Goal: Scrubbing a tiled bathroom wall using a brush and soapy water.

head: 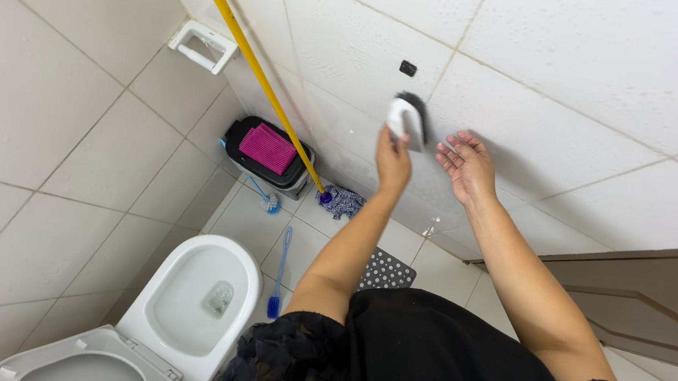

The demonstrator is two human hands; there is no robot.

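the scrub brush (408,119) is sitting at upper centre of the frame, pressed against the white wall tile (585,82), with the left hand (393,159) clamped around its handle from below. the right hand (467,166) is hovering just right of it, fingers loosely apart and holding nothing. the tile is looking dry, so scrubbing is seemingly only beginning.

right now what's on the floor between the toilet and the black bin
In the head view, a blue brush lies on the floor tiles between the toilet and the black bin, with a smaller blue brush nearer the bin.
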